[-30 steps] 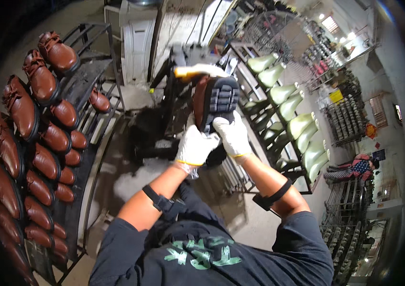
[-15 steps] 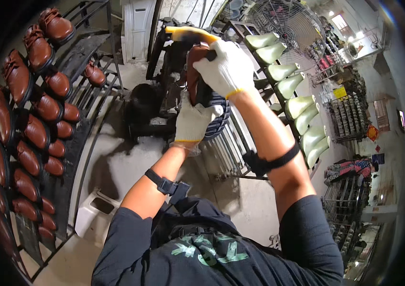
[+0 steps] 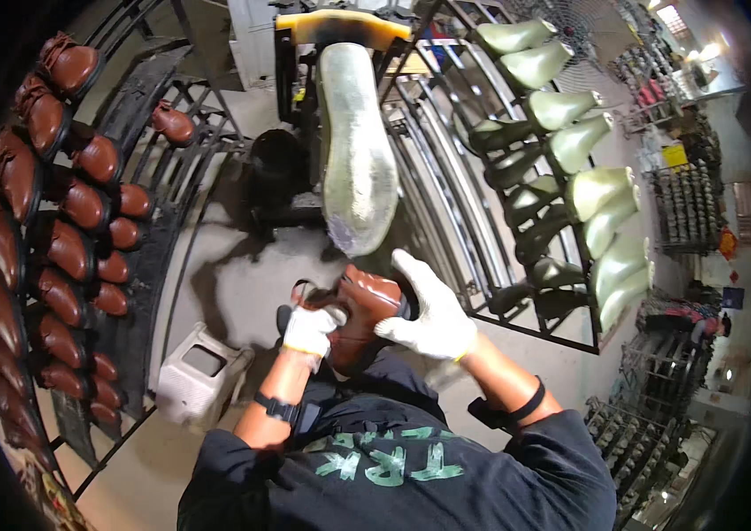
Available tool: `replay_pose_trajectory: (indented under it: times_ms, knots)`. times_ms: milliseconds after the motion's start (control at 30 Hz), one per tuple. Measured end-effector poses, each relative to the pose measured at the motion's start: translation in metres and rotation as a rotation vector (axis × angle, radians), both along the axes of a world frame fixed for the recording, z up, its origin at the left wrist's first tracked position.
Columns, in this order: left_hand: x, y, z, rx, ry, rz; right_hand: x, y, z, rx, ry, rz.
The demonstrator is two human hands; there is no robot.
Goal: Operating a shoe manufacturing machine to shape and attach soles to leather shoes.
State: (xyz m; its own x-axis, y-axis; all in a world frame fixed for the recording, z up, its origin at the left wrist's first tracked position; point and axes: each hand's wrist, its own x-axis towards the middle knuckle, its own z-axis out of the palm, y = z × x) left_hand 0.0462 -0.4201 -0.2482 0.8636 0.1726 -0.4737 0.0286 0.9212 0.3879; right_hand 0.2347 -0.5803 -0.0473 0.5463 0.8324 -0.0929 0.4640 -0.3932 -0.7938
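Note:
Close to my body is a brown leather lace-up shoe [image 3: 369, 295], gripped at its left side by my left hand [image 3: 312, 331] in a white knit glove. My right hand [image 3: 436, 315], gloved the same way, is at the shoe's right side with thumb and fingers spread apart. Whether its thumb touches the leather I cannot tell. Beyond the hands, a pale green shoe last [image 3: 356, 146] sits bare on a dark machine, sole side up, below a yellow curved bar [image 3: 343, 28].
A rack [image 3: 159, 257] of finished-looking brown shoes stands on the left. On the right, a slanted metal rack [image 3: 601, 341] bears several pale green lasts [image 3: 604, 193]. A white plastic stool [image 3: 201, 372] stands on the floor at lower left. A wire fan guard [image 3: 561, 40] shows farther back.
The brown shoe has come away from the machine toward my body, leaving the green last bare. Both hands have drawn back; the right one has opened beside the shoe.

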Motion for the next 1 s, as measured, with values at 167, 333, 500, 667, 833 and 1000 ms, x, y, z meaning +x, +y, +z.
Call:
replay_pose_trajectory:
  times_ms: [167,333,500,667,833,1000]
  knots:
    - [-0.029,0.051,0.089,1.523,0.222,-0.237,-0.018,0.085,-0.029,0.031,0.15,0.24]
    - [-0.044,0.14,0.067,1.291,0.573,-0.402,-0.029,0.177,-0.13,-0.103,0.229,0.023]
    - [-0.039,0.346,-0.052,1.275,1.035,0.365,-0.015,0.2,-0.179,-0.276,0.349,-0.334]
    - [0.063,0.511,-0.067,1.329,1.323,0.595,-0.021,0.118,-0.214,-0.52,0.405,-0.377]
    - [0.043,0.615,-0.122,1.673,1.06,0.53,-0.037,0.099,-0.243,-0.605,0.552,-0.454]
    - [0.011,0.565,-0.044,1.437,0.814,0.643,-0.016,0.108,-0.197,-0.636,0.47,-0.487]
